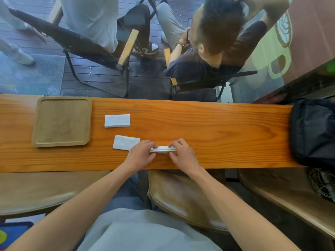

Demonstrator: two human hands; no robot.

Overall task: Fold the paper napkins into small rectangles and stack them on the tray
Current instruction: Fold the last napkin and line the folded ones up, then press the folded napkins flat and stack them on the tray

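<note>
Both hands' grip (163, 150) pinching napkin (163, 149), tray (36, 124) bare

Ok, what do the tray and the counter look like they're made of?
Tray: looks like pale wood or pressed fibreboard, matte, with faint grain, rounded corners and a raised rim; which of the two I can't tell. Counter: solid wood by its look, orange-toned with bold flowing grain and a light sheen, probably varnished.

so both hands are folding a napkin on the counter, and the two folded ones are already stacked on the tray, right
Not quite. The head view shows the tray bare. The two folded napkins lie on the wooden counter to the right of it, one farther and one nearer. The left hand and right hand are indeed folding a napkin.
</note>
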